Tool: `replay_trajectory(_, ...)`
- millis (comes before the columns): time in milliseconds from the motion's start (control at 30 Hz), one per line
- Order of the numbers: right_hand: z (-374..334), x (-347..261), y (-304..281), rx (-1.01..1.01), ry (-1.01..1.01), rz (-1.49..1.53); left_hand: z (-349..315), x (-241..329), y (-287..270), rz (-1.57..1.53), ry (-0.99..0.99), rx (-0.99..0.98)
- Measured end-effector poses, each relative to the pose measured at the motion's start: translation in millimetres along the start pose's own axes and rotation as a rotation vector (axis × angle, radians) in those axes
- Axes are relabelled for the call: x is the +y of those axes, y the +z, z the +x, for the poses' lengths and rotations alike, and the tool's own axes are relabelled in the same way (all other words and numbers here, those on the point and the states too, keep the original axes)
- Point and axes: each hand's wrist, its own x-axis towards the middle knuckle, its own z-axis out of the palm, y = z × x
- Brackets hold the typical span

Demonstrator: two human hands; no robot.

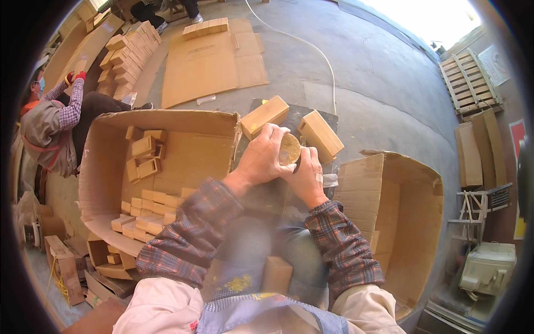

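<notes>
Both of my hands are closed around a small round tub (290,149) with a mottled yellow-brown inside. My left hand (260,154) grips its left rim. From the right and near side, my right hand (306,177) holds it, with a light strip of tape around one finger. Just beyond the tub, a long wooden box-shaped block (265,117) lies on a dark board (334,122). A second wooden block (321,135) lies right of it, close to my right fingers. Another wooden block (276,275) rests between my legs.
A large cardboard box (161,119) with several wooden blocks (147,214) stands left; another cardboard box (384,189) stands right. A co-worker (55,125) sits at far left beside stacked blocks (128,61). Flattened cardboard (206,69) and a white hose (303,40) lie ahead.
</notes>
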Motion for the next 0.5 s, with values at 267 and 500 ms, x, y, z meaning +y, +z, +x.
replay_trajectory(267, -2, -12, -3, 0.027, -0.049, 0.002, -8, 9, 0, -0.179, -0.235, 0.273)
replay_trajectory(500, 2, -46, -75, -0.083, -0.038, 0.081, -44, 3, -35, -0.937, -0.463, 0.208)
